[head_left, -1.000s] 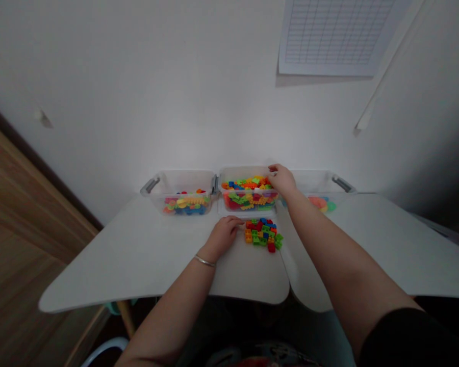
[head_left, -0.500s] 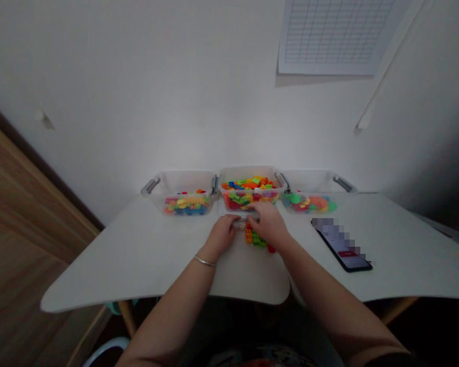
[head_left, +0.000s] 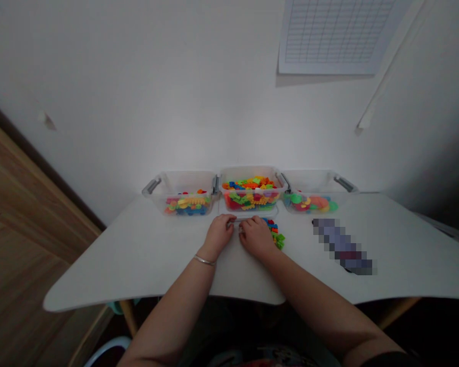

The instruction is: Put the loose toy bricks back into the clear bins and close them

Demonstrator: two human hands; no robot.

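Observation:
My left hand (head_left: 219, 236) rests low over the white table (head_left: 156, 265), fingers curled toward the thumb near the middle box. Just right of it, my right hand (head_left: 257, 237) also has bent fingers, close to the left fingertips but apart. A small pale, clear-looking piece (head_left: 241, 230) shows at the right thumb and fingertips; its kind is too small to make out. Whether the left fingers hold anything is hidden. Several toy building blocks (head_left: 279, 239), green, blue, red and orange, lie against the right side of my right hand, which partly covers them.
Three clear plastic boxes stand along the wall: a left box (head_left: 168, 182), a middle box (head_left: 252, 168) fullest with coloured blocks, and a right box (head_left: 309, 178). A phone (head_left: 342, 247), partly blurred, lies at right. A gridded paper (head_left: 332, 38) hangs above.
My right hand has drawn back from the middle box, toward me and slightly left. The loose blocks now appear farther right, beside that hand. My left hand has barely moved.

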